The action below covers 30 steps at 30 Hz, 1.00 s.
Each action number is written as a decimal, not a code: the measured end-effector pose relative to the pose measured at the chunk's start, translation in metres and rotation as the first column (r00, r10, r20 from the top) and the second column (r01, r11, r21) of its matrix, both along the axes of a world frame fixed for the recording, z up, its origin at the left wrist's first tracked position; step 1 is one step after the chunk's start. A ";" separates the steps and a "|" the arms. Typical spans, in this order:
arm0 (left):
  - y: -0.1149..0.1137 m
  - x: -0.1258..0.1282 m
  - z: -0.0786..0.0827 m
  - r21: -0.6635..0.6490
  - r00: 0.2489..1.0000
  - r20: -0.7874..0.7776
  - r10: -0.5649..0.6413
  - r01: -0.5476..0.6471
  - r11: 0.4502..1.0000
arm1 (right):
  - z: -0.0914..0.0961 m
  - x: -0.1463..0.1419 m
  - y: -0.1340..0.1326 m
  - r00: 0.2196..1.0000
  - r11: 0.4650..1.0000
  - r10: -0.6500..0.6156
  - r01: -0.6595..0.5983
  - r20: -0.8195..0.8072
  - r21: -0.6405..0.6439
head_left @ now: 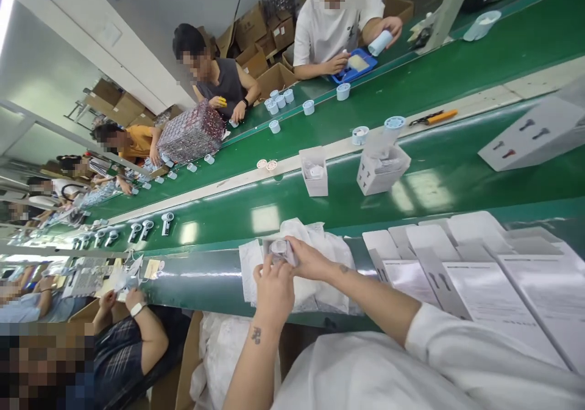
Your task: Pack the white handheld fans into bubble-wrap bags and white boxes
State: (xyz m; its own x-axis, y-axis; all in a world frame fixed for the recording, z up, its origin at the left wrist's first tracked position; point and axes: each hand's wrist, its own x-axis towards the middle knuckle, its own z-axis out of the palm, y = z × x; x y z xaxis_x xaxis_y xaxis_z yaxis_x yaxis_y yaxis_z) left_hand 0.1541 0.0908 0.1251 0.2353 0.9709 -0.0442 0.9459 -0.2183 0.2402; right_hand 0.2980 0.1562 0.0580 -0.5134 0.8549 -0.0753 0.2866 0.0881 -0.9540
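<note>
Low over the near bench, an open white box [269, 247] is between my two hands, with a clear-wrapped item [280, 248] showing in its mouth. My right hand [305, 259] grips the box from the right side. Bent fingers of my left hand [275, 282] close on its near side; their tips are partly hidden. Under and behind the box lies a pile of white plastic bags [315, 276]. To the right, several flat-lying white cartons [439, 270] with open flaps rest on the bench.
Filled white boxes [315, 172] stand on the green conveyor [237, 206] ahead. Handheld fans [167, 222] lie farther left. Pliers with orange handles [441, 117] lie on the divider. Co-workers [340, 26] sit across the line; another person [132, 331] works at my left.
</note>
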 end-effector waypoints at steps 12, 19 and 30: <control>-0.015 -0.115 -0.118 -0.516 0.817 -0.077 0.572 -0.523 0.678 | 0.020 -0.009 0.194 0.978 0.973 -0.194 0.182 0.081 0.139; -0.046 -0.044 -0.129 -0.548 0.854 -0.106 0.510 -0.478 0.686 | -0.049 -0.020 0.231 0.961 0.972 -0.232 0.222 0.150 0.080; -0.063 -0.079 -0.148 -0.496 0.883 0.204 0.422 -0.278 0.822 | -0.045 -0.036 0.078 0.904 0.875 -0.399 0.325 0.153 0.360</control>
State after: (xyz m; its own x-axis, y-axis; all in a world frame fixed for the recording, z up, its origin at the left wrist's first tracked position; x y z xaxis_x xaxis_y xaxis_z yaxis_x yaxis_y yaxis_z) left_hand 0.0755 0.0280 -0.0226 -0.0454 0.8809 -0.4712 0.8054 0.3113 0.5044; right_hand 0.2624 0.2342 0.0134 -0.1658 0.9731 0.1601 0.5526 0.2261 -0.8022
